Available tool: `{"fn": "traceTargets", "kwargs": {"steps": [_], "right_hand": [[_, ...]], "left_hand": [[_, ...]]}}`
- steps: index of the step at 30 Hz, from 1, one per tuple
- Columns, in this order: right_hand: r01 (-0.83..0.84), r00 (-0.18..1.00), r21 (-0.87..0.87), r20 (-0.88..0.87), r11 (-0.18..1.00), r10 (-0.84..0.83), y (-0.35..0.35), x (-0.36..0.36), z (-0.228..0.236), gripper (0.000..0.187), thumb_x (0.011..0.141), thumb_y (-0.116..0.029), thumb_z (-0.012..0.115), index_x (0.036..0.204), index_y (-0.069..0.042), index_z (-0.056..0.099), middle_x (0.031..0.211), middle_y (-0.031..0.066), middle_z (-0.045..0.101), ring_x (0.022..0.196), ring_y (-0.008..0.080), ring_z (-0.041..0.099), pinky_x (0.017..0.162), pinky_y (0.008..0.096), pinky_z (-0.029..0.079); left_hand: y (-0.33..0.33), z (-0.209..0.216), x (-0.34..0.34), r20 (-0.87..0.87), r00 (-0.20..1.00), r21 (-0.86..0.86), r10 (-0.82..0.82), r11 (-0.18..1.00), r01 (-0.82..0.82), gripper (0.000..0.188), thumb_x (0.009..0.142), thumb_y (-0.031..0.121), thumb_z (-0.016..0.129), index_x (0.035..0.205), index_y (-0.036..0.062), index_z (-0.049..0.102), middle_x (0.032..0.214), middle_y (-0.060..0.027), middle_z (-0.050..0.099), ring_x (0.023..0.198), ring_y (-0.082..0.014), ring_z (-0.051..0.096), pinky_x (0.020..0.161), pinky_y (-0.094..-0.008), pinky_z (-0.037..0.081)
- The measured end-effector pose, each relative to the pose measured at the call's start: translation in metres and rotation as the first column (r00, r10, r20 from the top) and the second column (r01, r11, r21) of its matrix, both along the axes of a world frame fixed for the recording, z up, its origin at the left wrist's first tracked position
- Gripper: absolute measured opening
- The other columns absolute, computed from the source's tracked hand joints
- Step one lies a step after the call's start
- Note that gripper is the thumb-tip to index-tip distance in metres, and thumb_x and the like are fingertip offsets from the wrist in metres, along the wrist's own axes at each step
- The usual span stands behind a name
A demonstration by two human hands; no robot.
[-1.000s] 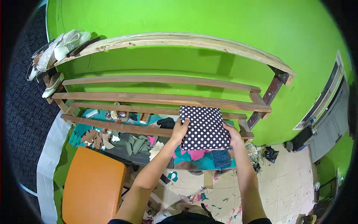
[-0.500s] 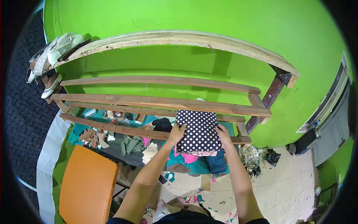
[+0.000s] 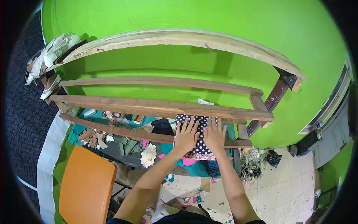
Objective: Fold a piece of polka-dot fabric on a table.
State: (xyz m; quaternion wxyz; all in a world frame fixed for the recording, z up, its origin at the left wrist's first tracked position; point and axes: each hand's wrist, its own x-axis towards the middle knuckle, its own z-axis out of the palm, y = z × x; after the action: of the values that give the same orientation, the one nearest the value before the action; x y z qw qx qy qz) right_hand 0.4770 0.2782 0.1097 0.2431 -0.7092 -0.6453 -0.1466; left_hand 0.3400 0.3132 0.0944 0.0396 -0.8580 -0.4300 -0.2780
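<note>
A folded black cloth with white polka dots (image 3: 201, 145) lies across the lower rails of a wooden rack (image 3: 156, 103). Both my hands press flat on top of it, side by side with the fingers spread and pointing toward the wall. My left hand (image 3: 186, 135) covers its left part, my right hand (image 3: 214, 136) its right part. Under the dotted cloth, the edge of a pink cloth (image 3: 203, 157) shows at the near side. Below that hangs a blue checked cloth (image 3: 213, 170). The far end of the dotted cloth goes under the middle rail.
Pale shoes (image 3: 56, 50) sit on the rack's left end. Below the rack, a table holds fabric scraps (image 3: 131, 145) and small items. An orange chair (image 3: 87, 184) stands at the lower left. Shredded scraps (image 3: 250, 164) and a black plastic bag (image 3: 274, 158) lie on the right floor.
My hands have let go of the dotted cloth's side edges and moved inward onto its top, fingers now spread flat. The cloth sits slightly farther in, beneath the middle rail.
</note>
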Motion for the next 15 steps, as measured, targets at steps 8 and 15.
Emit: {"fn": "traceTargets", "kwargs": {"steps": [8, 15], "right_hand": [[0.007, 0.997, -0.116, -0.08, 0.993, -0.016, 0.01, -0.004, -0.039, 0.044, 0.086, -0.032, 0.036, 0.125, -0.014, 0.044, 0.135, 0.0065, 0.036, 0.125, 0.0274, 0.032, 0.1, 0.056, 0.016], [0.021, 0.998, -0.137, -0.062, 0.99, -0.03, 0.01, -0.009, -0.043, 0.043, 0.086, -0.031, 0.036, 0.124, -0.013, 0.046, 0.135, 0.0069, 0.036, 0.125, 0.0263, 0.031, 0.101, 0.0546, 0.016]], "left_hand": [[0.006, -0.02, 0.013, 0.013, 0.997, -0.044, 0.07, 0.997, -0.07, 0.045, 0.082, 0.03, 0.04, 0.121, 0.0088, 0.047, 0.13, -0.0111, 0.042, 0.12, -0.0269, 0.038, 0.099, -0.0475, 0.023], [0.006, -0.026, 0.011, 0.0, 0.997, -0.049, 0.079, 0.996, -0.079, 0.044, 0.083, 0.03, 0.039, 0.121, 0.0097, 0.047, 0.13, -0.0095, 0.041, 0.121, -0.0257, 0.037, 0.101, -0.0476, 0.022]]}}
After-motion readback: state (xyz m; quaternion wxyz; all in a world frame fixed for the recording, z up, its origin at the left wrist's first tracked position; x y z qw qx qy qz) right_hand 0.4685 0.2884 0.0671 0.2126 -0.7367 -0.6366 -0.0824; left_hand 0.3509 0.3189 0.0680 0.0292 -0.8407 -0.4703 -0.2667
